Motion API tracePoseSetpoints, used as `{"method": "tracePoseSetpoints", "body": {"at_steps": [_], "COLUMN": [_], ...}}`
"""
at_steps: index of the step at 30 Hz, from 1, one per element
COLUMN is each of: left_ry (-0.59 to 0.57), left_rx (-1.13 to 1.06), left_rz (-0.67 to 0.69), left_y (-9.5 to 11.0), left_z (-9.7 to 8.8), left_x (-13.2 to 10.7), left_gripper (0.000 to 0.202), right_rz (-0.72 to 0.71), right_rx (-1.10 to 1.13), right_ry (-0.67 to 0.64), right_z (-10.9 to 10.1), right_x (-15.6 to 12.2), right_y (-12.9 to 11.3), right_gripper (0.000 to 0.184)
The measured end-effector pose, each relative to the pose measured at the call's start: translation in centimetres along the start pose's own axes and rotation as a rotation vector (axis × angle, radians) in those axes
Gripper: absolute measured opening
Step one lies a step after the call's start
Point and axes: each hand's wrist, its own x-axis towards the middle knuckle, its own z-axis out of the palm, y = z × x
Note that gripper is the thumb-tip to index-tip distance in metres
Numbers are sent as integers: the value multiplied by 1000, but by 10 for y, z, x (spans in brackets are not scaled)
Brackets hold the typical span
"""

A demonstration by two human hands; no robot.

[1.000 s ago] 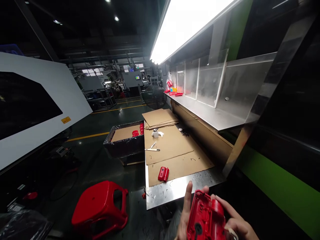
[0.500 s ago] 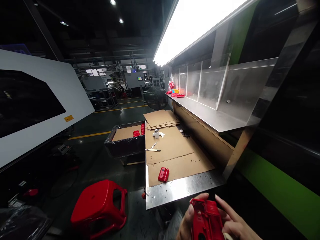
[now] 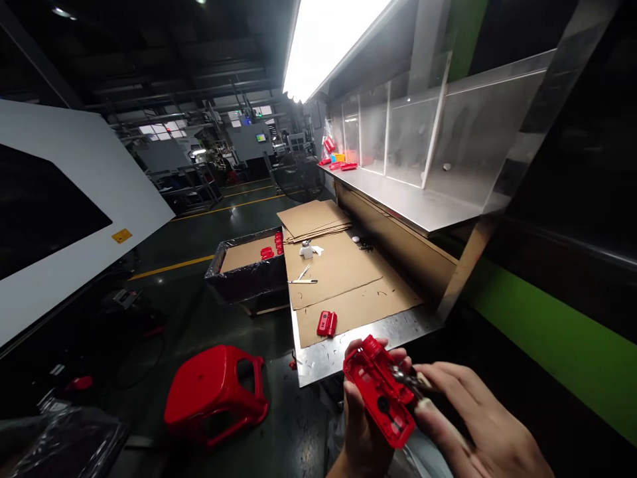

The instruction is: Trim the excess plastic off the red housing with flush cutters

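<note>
Hollow red plastic casing (image 3: pixel 379 392), open side up
Left hand (image 3: pixel 365 425) grips it underneath, right hand (image 3: pixel 482 418) pinches a slim metal tool (image 3: pixel 411 380)

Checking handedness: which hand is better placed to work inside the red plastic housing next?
Probably the right hand: it holds a slim metal-tipped tool at the red plastic housing, while the left hand cradles the housing.

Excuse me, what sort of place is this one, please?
This is probably a factory workshop for plastic parts. Large machines stand in the background, a steel workbench is laid with cardboard, a hand holds a red plastic casing, and a lined bin holds more red parts.
</note>
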Motion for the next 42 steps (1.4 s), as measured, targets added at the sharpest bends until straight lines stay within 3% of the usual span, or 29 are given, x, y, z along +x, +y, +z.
{"method": "tracePoseSetpoints", "body": {"at_steps": [7,13,19,26,39,42], "left_ry": [-160,-151,-151,-103,-52,9], "left_rx": [83,74,78,110,125,169], "left_rz": [52,19,31,22,92,106], "left_y": [-8,-7,-11,-9,-16,-16], "left_z": [-7,-5,-6,0,-6,-5], "left_x": [-2,-1,-1,-1,-3,-2], "left_gripper": [66,69,68,71,70,74], "right_rz": [-118,-117,-95,-110,-127,-128], "right_rx": [-114,-147,-103,-149,-186,-210], "right_ry": [15,-45,33,-26,7,33], "right_z": [6,7,6,9,13,15], "right_x": [16,12,18,12,11,11], "right_y": [-14,-10,-18,-12,-14,-14], "right_gripper": [35,39,31,38,42,42]}}
